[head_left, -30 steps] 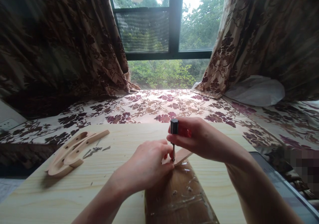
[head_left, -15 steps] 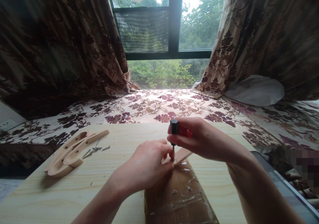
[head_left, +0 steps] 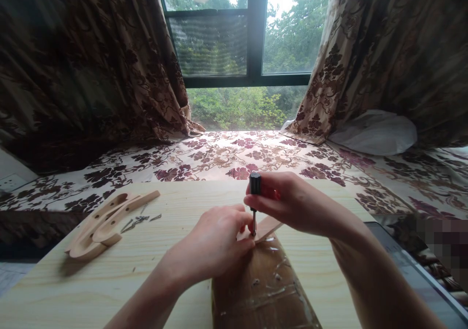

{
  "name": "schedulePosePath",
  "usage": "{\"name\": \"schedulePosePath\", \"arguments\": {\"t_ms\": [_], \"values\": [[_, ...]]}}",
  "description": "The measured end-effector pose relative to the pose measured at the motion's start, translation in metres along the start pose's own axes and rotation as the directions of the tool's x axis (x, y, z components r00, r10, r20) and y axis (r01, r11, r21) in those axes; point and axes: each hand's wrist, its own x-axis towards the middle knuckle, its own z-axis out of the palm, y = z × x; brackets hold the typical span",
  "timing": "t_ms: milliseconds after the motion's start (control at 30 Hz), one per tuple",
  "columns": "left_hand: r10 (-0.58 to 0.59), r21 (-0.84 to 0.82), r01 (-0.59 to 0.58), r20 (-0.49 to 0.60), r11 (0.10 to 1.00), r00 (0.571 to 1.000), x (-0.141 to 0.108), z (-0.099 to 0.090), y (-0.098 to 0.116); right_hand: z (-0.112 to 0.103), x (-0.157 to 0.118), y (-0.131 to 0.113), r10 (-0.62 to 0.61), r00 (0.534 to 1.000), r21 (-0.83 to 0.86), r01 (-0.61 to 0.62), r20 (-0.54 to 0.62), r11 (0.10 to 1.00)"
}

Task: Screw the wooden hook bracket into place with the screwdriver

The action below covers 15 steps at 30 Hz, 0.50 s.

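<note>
My right hand [head_left: 283, 198] is closed around the handle of a screwdriver [head_left: 255, 185], which stands upright with its shaft pointing down. Its tip meets a pale wooden piece [head_left: 268, 227] lying on a brown, tape-wrapped block [head_left: 261, 285]. My left hand [head_left: 223, 239] grips that wooden piece, thumb and fingers closed beside the tip. Whether a screw sits under the tip is too small to tell. Farther left, curved wooden pieces with drilled holes [head_left: 106, 226] lie next to several loose screws [head_left: 141, 219].
Everything lies on a pale wooden board [head_left: 175, 290]. Behind it spreads a floral cloth [head_left: 226, 153] below a window. A flat, dark-screened device [head_left: 405, 275] is at the right edge, and a white plastic bag [head_left: 376, 131] rests at the back right.
The screwdriver handle has turned slightly in my right hand, staying upright over the same spot. My left hand has not visibly moved.
</note>
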Motion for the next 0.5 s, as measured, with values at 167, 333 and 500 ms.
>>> {"name": "schedulePosePath", "arguments": {"t_ms": [167,333,500], "values": [[-0.034,0.011,0.034,-0.005,0.999,0.999,-0.0007,-0.0006,0.0019,0.001,-0.0002,-0.0012,-0.004,1.0,0.03,0.004,0.009,1.0],[-0.058,0.044,0.057,0.007,0.997,0.998,-0.0015,-0.0013,0.0028,0.003,0.0012,-0.0041,-0.029,0.999,0.082,0.026,0.026,0.996],[-0.042,0.031,0.041,0.02,0.999,0.999,-0.0021,-0.0028,0.0029,0.0054,0.0039,-0.0032,-0.049,0.998,0.112,0.045,0.031,0.993]]}}
